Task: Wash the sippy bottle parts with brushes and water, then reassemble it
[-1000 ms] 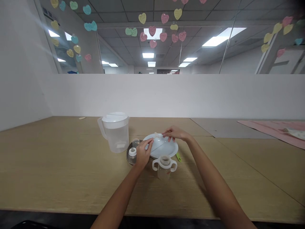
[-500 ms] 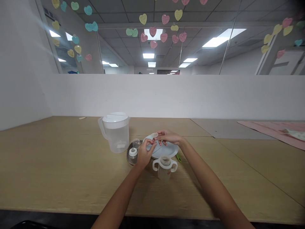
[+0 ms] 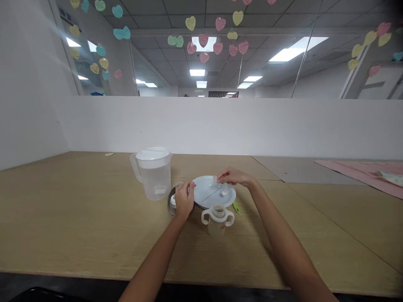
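My right hand (image 3: 233,176) pinches a small clear plastic piece (image 3: 214,179) over the far part of a white plate (image 3: 201,193). Another small, whitish clear piece (image 3: 224,192) lies on the plate below that hand. At the plate's left rim is my left hand (image 3: 185,199), its fingers loosely bent and thumb apart, with nothing visible in it. It partly covers a metal tray (image 3: 170,206) holding a small bottle with a white collar (image 3: 173,200). In front of the plate stands an open, two-handled baby bottle (image 3: 218,224), upright.
A lidded, translucent pitcher (image 3: 154,176) stands left of the tray. A green handle (image 3: 236,207) pokes out at the plate's right. Farther right lies a pink cloth (image 3: 362,170) with a whitish item on it. A white wall (image 3: 201,126) rises behind the table.
My hands have parted: the left moved left and down to the plate's rim and tray, the right moved slightly right with the clear piece. The plate is less covered.
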Available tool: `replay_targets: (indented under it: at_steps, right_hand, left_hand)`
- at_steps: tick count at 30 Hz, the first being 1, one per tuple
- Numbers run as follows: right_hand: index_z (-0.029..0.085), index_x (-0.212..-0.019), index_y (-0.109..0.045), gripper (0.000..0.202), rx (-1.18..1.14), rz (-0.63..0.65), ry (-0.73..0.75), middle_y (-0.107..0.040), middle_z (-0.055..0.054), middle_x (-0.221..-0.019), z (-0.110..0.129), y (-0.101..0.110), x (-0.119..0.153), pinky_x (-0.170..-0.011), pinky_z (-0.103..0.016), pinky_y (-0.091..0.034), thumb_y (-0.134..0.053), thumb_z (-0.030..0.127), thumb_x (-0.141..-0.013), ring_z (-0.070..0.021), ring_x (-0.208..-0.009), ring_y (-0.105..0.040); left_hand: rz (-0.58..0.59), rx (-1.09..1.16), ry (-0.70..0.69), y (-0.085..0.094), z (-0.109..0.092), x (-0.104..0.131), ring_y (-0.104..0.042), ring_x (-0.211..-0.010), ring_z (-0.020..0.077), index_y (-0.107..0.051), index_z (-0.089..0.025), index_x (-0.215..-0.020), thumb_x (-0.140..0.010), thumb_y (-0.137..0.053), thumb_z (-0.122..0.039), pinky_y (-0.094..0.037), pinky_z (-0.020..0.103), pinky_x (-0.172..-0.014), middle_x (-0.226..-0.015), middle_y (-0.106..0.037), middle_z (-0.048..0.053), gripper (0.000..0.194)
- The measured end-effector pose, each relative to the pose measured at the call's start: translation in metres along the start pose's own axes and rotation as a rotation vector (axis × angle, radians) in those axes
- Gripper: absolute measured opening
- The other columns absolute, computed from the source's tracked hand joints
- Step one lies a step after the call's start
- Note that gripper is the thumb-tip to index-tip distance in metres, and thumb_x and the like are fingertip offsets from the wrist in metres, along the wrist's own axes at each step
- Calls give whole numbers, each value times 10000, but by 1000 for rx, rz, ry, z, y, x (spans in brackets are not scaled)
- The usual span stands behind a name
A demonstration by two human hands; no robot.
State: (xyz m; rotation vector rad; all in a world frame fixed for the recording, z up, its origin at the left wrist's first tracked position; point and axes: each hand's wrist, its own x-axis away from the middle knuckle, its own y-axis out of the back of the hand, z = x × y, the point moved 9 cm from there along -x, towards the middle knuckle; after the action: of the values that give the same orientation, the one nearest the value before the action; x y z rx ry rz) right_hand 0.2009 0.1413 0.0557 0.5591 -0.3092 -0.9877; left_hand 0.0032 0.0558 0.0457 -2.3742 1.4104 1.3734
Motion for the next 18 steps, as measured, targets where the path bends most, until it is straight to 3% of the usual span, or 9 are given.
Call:
replay_targets:
  at_steps: [5,9,14,18]
  right_hand:
    - [149,-771,-741,246,401,85,-26,-658,-15,-646,-13,-16,-12,-493,-188,-338,-698,310,-589,-93,-563,-497]
    - [142,-761,-746,231,682,121,-139,-694,-57,-729,-23,-32,-21,-555,-209,-383,-716,212,-543,-153,-668,-576]
    - [136,-783,-731,219,654,219,-172,-672,-44,-666,-29,-61,-23,-477,-194,-383,-677,227,-591,-120,-554,-552]
    - [140,-802,-703,217,393,416,-142,-651,-2,-639,-32,-92,-20,-467,-167,-417,-603,299,-693,-78,-503,-532]
  left_hand:
    - [-43,-55,63,4,19,-5,-583,-810,195,-633,-186,-768,-882,-363,-330,-402,303,-760,-807,-663,57,327]
    - [-92,-46,144,8,39,-6,-578,-781,191,-638,-194,-769,-886,-350,-359,-392,297,-748,-798,-665,54,351]
    - [-185,71,314,14,66,-6,-584,-732,188,-642,-195,-701,-848,-387,-370,-395,290,-725,-746,-669,51,342]
    - [-232,256,459,12,82,-3,-601,-732,191,-631,-179,-666,-814,-380,-375,-416,295,-727,-730,-673,62,352]
